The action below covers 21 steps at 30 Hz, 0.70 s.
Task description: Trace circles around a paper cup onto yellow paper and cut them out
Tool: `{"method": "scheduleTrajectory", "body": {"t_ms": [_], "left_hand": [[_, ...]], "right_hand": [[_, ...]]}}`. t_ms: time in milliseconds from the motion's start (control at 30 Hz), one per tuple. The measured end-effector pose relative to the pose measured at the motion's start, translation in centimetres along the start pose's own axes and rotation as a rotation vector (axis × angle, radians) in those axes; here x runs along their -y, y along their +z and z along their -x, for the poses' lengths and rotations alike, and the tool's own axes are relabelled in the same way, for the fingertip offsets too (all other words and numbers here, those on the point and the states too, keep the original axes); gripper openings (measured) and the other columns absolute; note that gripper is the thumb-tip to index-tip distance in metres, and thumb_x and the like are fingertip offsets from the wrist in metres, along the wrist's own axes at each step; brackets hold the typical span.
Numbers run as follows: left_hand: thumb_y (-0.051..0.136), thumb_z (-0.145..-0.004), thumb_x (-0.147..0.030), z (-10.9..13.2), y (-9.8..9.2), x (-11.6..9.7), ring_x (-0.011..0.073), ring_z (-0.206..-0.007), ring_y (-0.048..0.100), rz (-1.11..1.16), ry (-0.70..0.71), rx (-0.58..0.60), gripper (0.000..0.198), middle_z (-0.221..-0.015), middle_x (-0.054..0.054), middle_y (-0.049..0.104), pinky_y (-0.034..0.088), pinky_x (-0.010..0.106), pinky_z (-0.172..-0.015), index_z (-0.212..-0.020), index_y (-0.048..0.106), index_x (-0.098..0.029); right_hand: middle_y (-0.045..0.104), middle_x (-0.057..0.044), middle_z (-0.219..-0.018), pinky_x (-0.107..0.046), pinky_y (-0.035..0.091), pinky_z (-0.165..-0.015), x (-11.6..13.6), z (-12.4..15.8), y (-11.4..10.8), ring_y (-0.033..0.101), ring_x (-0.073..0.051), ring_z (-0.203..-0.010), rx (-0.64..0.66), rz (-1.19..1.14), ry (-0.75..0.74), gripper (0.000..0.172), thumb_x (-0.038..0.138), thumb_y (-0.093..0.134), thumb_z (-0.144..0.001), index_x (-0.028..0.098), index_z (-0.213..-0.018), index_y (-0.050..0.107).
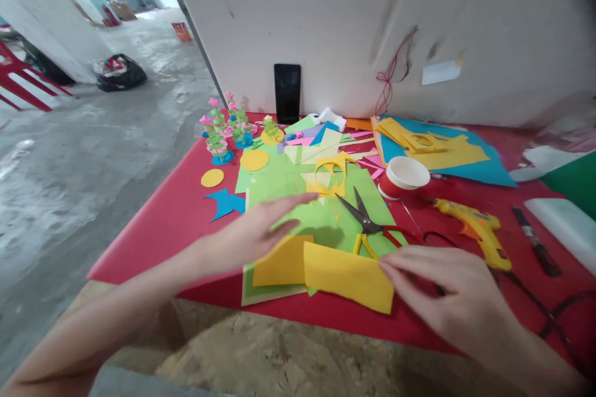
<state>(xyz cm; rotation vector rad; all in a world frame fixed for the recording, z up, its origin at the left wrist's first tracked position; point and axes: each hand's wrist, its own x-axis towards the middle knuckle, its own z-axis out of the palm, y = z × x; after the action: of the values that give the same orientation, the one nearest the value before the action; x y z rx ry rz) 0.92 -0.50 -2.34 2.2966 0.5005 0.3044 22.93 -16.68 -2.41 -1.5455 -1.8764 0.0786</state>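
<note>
Between the thumb and fingers of my right hand is the right end of a yellow paper strip, lifted at the table's front edge. My left hand hovers over the green sheets with its fingers stretched out, holding nothing. Below it lies another yellow piece, partly under the strip's left end. Scissors with red handles lie open on the green paper, and yellow-handled pliers or cutters show partly behind the strip. Beyond the scissors is a yellow piece with a round hole.
On the right are a white cup, a yellow glue gun with its cable and a black marker. Small paper trees stand at the back left. A black phone leans on the wall. Blue scraps lie left.
</note>
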Motion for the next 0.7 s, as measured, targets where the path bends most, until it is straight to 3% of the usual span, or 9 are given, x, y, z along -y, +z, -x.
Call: {"method": "scheduleTrajectory", "body": {"t_ms": [100, 200, 333, 500, 700], "left_hand": [[0.053, -0.087, -0.020, -0.4, 2.6, -2.3, 0.0134, -0.091, 0.061, -0.051, 0.319, -0.090, 0.028, -0.100, 0.007, 0.066, 0.043, 0.029, -0.096, -0.113, 0.055, -0.011], [0.054, -0.085, -0.013, -0.5, 4.1, -3.2, 0.0122, -0.071, 0.062, -0.062, 0.447, -0.168, 0.013, -0.077, 0.005, 0.068, 0.049, 0.027, -0.083, -0.092, 0.063, -0.009], [0.055, -0.082, -0.012, -0.4, 4.3, -2.9, 0.0114, -0.065, 0.060, -0.059, 0.408, -0.192, 0.011, -0.073, 0.004, 0.066, 0.048, 0.020, -0.057, -0.089, 0.063, -0.010], [0.055, -0.076, -0.007, -0.2, 4.0, -2.5, 0.0101, -0.061, 0.062, -0.155, 0.364, -0.278, 0.011, -0.072, 0.001, 0.068, 0.048, 0.018, -0.056, -0.082, 0.063, -0.013], [0.053, -0.079, -0.013, 0.4, 2.0, 0.3, 0.0105, -0.062, 0.063, -0.291, 0.187, -0.322, 0.012, -0.070, 0.000, 0.069, 0.049, 0.016, -0.054, -0.077, 0.065, -0.016]], "right_hand": [[0.068, -0.001, -0.064, -0.024, 0.045, -0.050, 2.0, -0.3, 1.2, 0.063, -0.013, -0.055, -0.091, 0.149, -0.123, 0.015, 0.009, 0.054, -0.080, 0.017, -0.069, 0.059], [0.068, 0.001, -0.067, -0.025, 0.045, -0.054, 2.8, -0.1, 2.0, 0.063, -0.012, -0.058, -0.118, 0.191, -0.136, 0.011, 0.009, 0.055, -0.081, 0.017, -0.073, 0.059], [0.069, 0.000, -0.072, -0.026, 0.045, -0.054, 2.7, 0.2, 2.4, 0.064, -0.013, -0.063, -0.071, 0.235, -0.146, 0.011, 0.014, 0.052, -0.086, 0.017, -0.078, 0.059], [0.070, -0.003, -0.068, -0.025, 0.047, -0.051, 2.6, 0.1, 2.2, 0.065, -0.013, -0.062, -0.077, 0.304, -0.242, 0.025, 0.009, 0.042, -0.090, 0.016, -0.073, 0.058], [0.071, 0.000, -0.072, -0.025, 0.051, -0.058, 1.8, 0.7, 0.4, 0.067, -0.015, -0.063, -0.048, 0.286, -0.157, 0.015, 0.018, 0.047, -0.087, 0.022, -0.079, 0.059]]}}
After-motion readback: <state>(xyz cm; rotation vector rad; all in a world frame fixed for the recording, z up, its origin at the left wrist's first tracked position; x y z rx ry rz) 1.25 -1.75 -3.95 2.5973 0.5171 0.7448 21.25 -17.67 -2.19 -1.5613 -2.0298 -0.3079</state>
